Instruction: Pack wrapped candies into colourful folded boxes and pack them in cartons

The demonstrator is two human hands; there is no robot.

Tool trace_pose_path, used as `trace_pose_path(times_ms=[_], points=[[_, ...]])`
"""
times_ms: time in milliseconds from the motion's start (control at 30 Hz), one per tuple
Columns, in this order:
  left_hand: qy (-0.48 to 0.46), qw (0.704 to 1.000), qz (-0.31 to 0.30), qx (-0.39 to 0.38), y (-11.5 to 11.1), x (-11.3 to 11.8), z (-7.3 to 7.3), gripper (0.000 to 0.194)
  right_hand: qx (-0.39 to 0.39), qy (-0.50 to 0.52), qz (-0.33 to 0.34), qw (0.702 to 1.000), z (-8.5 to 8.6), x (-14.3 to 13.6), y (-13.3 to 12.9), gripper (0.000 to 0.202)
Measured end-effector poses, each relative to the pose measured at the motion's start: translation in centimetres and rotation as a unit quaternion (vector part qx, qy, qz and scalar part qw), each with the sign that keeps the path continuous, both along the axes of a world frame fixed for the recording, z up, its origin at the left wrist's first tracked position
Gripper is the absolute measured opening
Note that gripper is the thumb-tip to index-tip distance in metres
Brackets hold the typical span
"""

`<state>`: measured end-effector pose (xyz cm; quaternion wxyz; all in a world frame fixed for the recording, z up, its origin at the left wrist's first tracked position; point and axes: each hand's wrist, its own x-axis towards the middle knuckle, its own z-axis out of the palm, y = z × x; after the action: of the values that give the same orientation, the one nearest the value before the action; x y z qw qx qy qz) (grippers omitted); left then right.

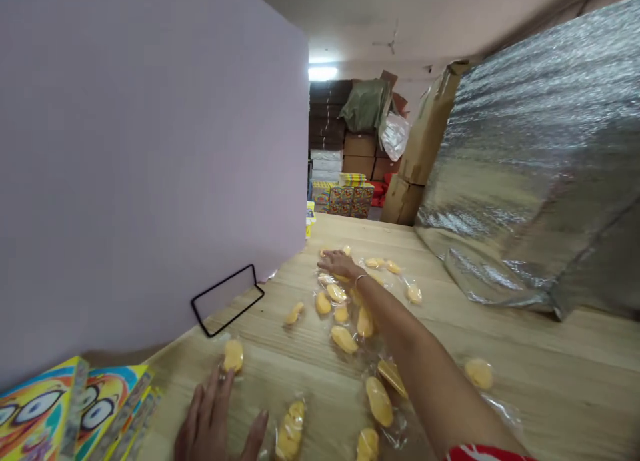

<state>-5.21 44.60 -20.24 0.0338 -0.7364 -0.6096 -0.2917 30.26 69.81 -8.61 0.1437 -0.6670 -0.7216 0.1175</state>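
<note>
Many yellow pieces in clear wrappers lie scattered on the light wooden table (pixel 280 354). My left hand (pixel 213 417) is at the bottom, fingers spread, its fingertips touching the lower edge of one wrapped yellow piece (pixel 233 355). Right of that hand lies another wrapped piece (pixel 290 429). My right hand (pixel 341 264) reaches far forward over the cluster, palm down with fingers apart, beside wrapped pieces (pixel 336 292). What lies beneath its palm is partly hidden. A thin bangle circles the right wrist.
A black wire frame (pixel 227 301) stands by the pale wall (pixel 150 147) on the left. Colourful printed boxes (pixel 37 407) sit at the lower left. Silvery foil sheeting (pixel 530 167) borders the right side. Cartons (pixel 360 154) are stacked beyond the table.
</note>
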Motion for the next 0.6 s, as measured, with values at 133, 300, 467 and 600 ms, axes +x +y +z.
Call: trace_pose_path(times_ms=[133, 300, 467, 600], points=[[-0.058, 0.998, 0.027, -0.023, -0.8, 1.1, 2.6, 0.071, 0.0, -0.008, 0.098, 0.995, -0.1, -2.8, -9.9, 0.047], [-0.127, 0.99, 0.054, -0.032, -1.1, 2.2, 4.4, 0.076, 0.02, 0.037, 0.219, 0.975, 0.9, -4.0, -21.1, 0.036], [-0.133, 0.988, 0.056, -0.064, -0.8, 1.8, 4.5, 0.076, 0.097, -0.012, -0.071, 0.993, 3.6, 4.5, -15.7, 0.045], [-0.103, 0.986, 0.084, -0.096, -0.5, 1.3, 4.2, 0.079, 0.083, -0.049, -0.185, 0.978, 2.5, 9.5, -9.2, 0.049]])
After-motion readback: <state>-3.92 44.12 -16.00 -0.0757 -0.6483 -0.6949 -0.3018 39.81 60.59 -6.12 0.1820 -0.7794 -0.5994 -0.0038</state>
